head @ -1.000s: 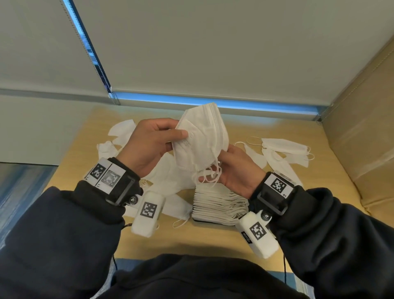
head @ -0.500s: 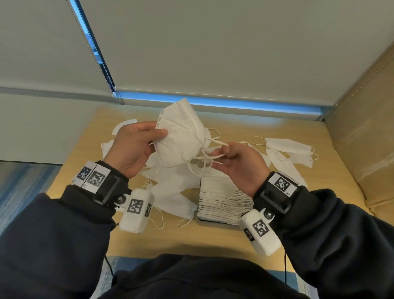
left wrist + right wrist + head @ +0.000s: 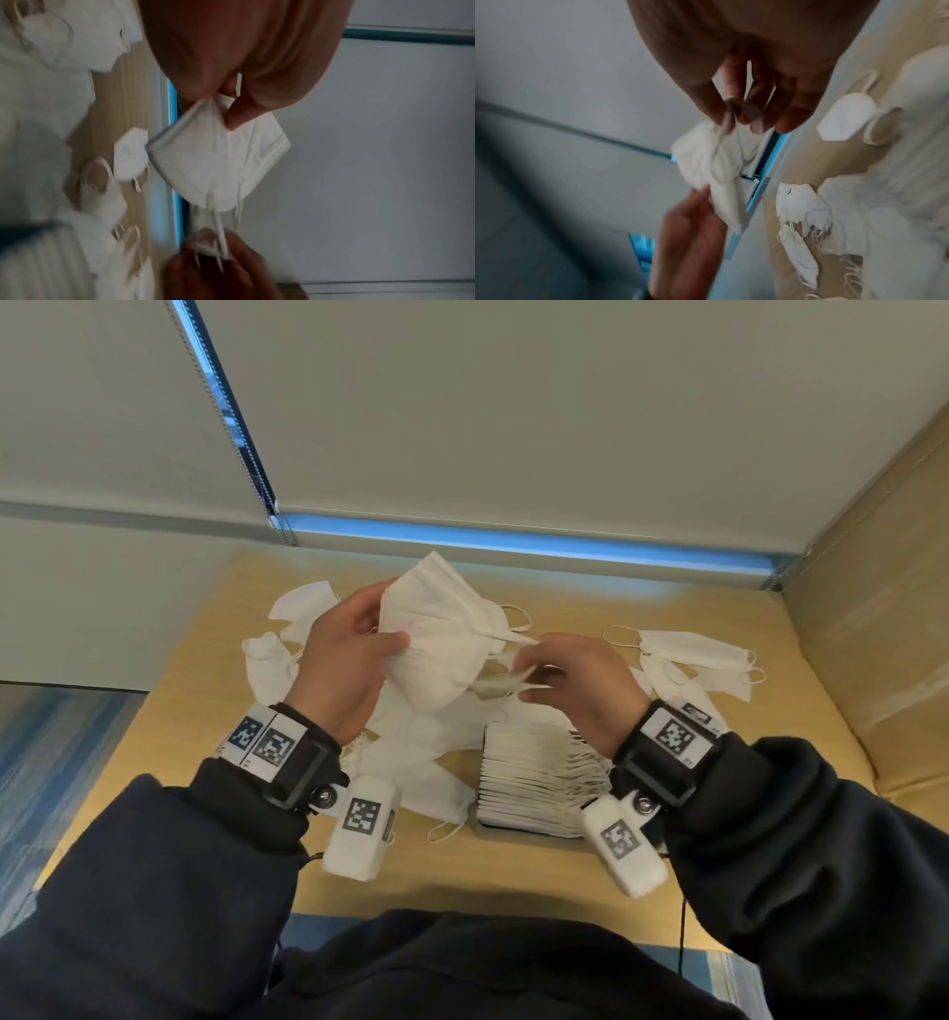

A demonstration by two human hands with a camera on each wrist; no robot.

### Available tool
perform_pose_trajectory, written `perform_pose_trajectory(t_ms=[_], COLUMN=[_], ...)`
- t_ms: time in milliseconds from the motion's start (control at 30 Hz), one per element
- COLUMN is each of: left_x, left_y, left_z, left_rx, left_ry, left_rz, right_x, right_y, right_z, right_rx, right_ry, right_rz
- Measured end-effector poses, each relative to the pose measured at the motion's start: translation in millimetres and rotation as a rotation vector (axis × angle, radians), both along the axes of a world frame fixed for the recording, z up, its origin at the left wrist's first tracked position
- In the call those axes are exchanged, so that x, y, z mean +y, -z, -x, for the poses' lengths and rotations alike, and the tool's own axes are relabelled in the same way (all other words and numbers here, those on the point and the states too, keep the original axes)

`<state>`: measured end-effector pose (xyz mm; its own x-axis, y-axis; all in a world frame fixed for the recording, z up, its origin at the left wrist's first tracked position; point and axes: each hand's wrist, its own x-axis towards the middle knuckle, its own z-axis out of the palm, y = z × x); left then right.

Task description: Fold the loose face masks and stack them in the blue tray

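Note:
I hold a white folded face mask (image 3: 436,639) in the air above the table. My left hand (image 3: 349,660) pinches its left edge between thumb and fingers; the left wrist view shows the thumb on the mask (image 3: 218,158). My right hand (image 3: 570,675) pinches the mask's ear loops (image 3: 727,119) at its right end. Below my right wrist stands a tall stack of folded masks (image 3: 534,778); the tray under it is almost hidden, with only a dark edge at the stack's base. Loose masks (image 3: 426,762) lie heaped under my left hand.
More loose masks lie at the back left (image 3: 303,608) and at the right (image 3: 693,654) of the wooden table (image 3: 462,865). A brown cardboard wall (image 3: 873,618) borders the table on the right. Window blinds (image 3: 513,428) rise behind it.
The mask has tilted from nearly upright to lying more sideways and flatter. My right hand moved from under the mask to its right end and drew the ear loops out.

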<state>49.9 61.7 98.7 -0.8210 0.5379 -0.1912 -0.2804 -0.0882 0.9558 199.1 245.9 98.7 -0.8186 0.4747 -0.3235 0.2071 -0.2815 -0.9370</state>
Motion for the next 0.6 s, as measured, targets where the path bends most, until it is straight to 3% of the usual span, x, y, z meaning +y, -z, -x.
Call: perform_pose_trajectory(t_ms=[67, 100, 133, 267, 400, 600], left_x=[-3, -3, -2, 9, 13, 7], left_y=[8, 12, 16, 14, -2, -21], left_z=[-2, -5, -9, -19, -21, -13], left_rx=[0.002, -0.021, -0.046, -0.069, 0.117, 0.731], left_ry=[-0.014, -0.004, 0.017, 0.148, 0.216, 0.448], left_rz=[0.058, 0.070, 0.071, 0.019, 0.137, 0.403], right_x=[11, 13, 12, 12, 17, 24], right_y=[1, -1, -2, 8, 10, 10], right_z=[-10, -14, -15, -12, -17, -30], right_rx=[0.171, 0.237, 0.252, -0.020, -0.041, -0.074], right_ry=[0.085, 0.080, 0.058, -0.041, -0.088, -0.191], right_rz=[0.415, 0.519, 0.501, -0.183, -0.277, -0.454])
